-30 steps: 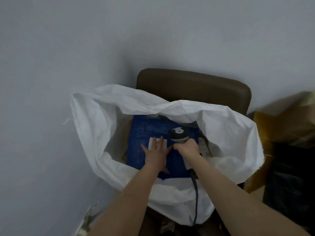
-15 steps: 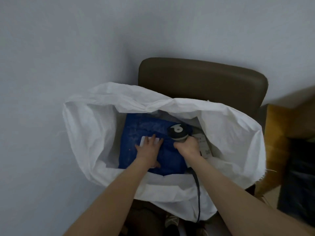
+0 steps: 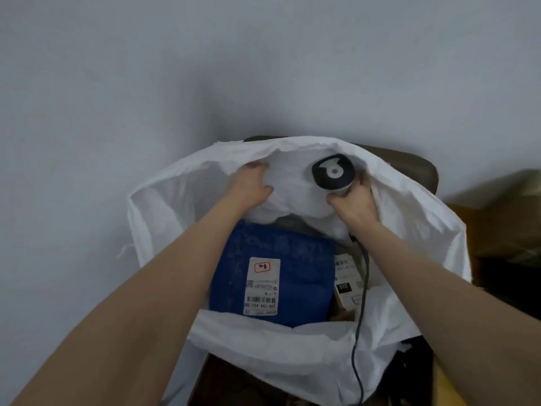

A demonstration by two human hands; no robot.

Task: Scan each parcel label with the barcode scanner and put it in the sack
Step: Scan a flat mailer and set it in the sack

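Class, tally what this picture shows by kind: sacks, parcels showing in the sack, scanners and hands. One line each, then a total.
sack: 1
parcels showing: 2 (blue parcel, pale box)
barcode scanner: 1
hands: 2 (left hand, right hand)
Total: 6

Blue parcel (image 3: 304,276) in sack (image 3: 415,230), seemingly flat

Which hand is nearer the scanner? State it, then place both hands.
Right. The right hand grips the scanner just below its head, at the far rim of the sack. The left hand holds that rim to the scanner's left, apart from it.
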